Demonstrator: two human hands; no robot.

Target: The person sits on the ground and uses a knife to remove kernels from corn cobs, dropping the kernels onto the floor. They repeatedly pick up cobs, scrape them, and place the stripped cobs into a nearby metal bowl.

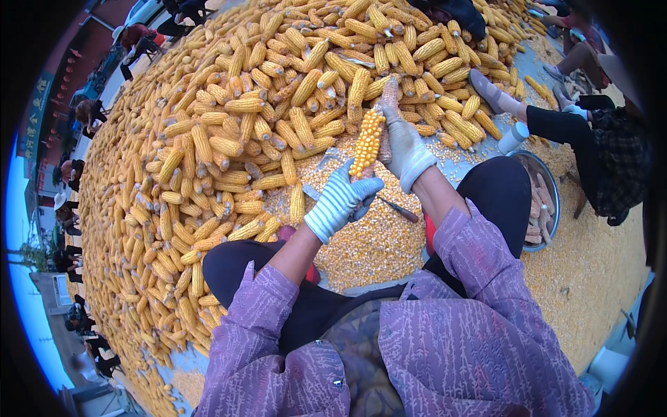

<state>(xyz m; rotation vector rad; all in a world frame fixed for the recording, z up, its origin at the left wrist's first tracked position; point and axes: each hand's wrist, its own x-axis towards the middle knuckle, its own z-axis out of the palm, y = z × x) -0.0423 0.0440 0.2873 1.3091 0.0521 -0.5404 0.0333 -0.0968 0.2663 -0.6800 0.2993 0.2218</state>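
My left hand (344,195), in a striped knit glove, grips the lower end of a partly shelled corn cob (368,140). Rows of yellow kernels still cover its middle, and bare cob shows near my thumb. In a pale, soiled glove, my right hand (405,140) is closed around a bare reddish cob (390,93), held lengthwise beside the yellow one. Its palm side is hidden from me. Loose kernels (370,245) lie heaped between my legs. A tool with a wooden handle (406,211) rests on them, just below my hands.
A large pile of corn ears (208,135) fills the front and left. By my right knee stands a metal basin (555,219) of bare cobs (539,198), with a white bottle (513,138) beside it. A seated person's leg (552,125) reaches in from the right. Several people sit around the pile.
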